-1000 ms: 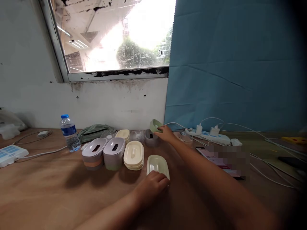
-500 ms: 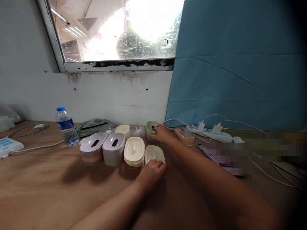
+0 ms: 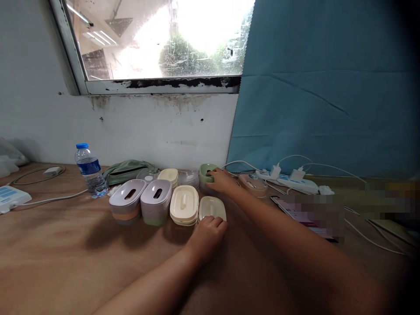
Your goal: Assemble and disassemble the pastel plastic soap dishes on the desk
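Note:
My left hand (image 3: 210, 234) has its fingers curled over the near edge of a pale green lid (image 3: 211, 205) on the table. My right hand (image 3: 223, 181) reaches to a green container (image 3: 206, 169) with a slotted top and grips its right rim; the fingertips are partly hidden inside. Left of the pale green lid lies a stack of cream lids (image 3: 183, 203). Beyond it stand two lilac containers with slotted tops, one with a green base (image 3: 156, 199) and one with an orange band (image 3: 127, 197).
Behind the row are another cream stack (image 3: 168, 176), clear round lids (image 3: 188, 179) and a green cloth pouch (image 3: 129, 171). A water bottle (image 3: 90, 170) stands left. To the right lie a pinkish box (image 3: 254, 186), a power strip (image 3: 295, 182) with cables and a phone-like device (image 3: 302, 214).
The view has tilted slightly, so everything sits a little higher in it. Both hands stay at the same lid and container.

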The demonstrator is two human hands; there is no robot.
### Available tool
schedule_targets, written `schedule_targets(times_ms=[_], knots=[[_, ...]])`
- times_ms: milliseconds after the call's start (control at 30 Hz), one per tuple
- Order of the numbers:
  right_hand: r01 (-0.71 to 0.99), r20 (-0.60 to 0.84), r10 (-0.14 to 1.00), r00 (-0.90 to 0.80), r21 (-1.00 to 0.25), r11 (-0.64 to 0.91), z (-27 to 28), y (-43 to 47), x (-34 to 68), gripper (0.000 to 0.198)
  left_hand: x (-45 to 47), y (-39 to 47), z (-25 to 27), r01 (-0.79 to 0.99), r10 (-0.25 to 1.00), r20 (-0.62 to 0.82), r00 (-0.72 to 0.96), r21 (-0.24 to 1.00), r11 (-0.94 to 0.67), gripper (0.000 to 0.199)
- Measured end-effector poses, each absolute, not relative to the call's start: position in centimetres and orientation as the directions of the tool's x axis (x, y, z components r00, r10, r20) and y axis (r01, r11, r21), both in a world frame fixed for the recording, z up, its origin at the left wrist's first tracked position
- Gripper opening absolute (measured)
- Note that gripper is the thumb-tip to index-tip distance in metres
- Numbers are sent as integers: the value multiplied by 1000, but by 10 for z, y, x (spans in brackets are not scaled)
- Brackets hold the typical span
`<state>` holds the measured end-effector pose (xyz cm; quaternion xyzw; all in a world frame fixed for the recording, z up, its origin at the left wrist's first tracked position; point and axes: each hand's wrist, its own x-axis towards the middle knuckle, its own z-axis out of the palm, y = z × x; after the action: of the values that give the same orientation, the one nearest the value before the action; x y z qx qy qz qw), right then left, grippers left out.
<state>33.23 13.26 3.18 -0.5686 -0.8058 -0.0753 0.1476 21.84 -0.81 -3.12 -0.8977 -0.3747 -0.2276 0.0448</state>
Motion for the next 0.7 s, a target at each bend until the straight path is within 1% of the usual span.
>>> schedule_targets(times_ms=[67,233,433,700], knots=[[938,323,894,-312,-44,344,32,131,331,40,218,-8,-31,695,651,442,616,83,-714,12],[932,331,886,-325,-46,359,27,131,332,46,218,-8,-31,699,651,435,622,65,-712,12],[888,347,846,-406,-70,455,23,137,342,37,218,-8,-30,706,662,414,625,62,-705,11],[860,405,814,-417,-115,498,21,144,355,36,219,-8,-30,706,670,406,622,78,-704,11]])
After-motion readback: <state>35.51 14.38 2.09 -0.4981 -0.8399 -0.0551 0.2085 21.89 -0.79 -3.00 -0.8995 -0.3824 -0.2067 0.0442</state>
